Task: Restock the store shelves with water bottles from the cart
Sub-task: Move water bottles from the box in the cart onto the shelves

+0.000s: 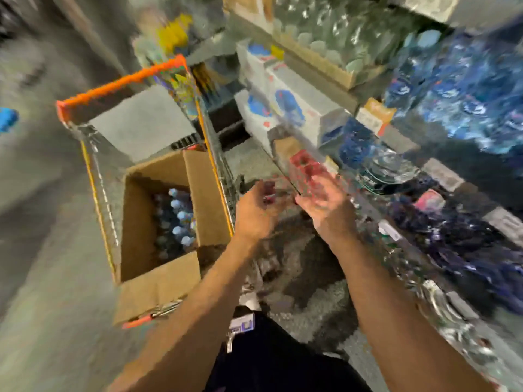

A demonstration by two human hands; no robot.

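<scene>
From the head view, heavily blurred, we see our cart with its orange rim at ten o'clock, and inside it an open cardboard box holding water bottles with pale blue caps, at about nine o'clock from the hands. Our left hand sits near the middle of the picture, its fingers curled around something small with a reddish tint; we cannot tell what it is. Our right hand is just beside it at three o'clock, fingers loosely spread toward a red-capped pack at the edge of the shelves; we cannot tell whether it grips anything. The shelves run from twelve to four o'clock, packed with wrapped bottle packs.
</scene>
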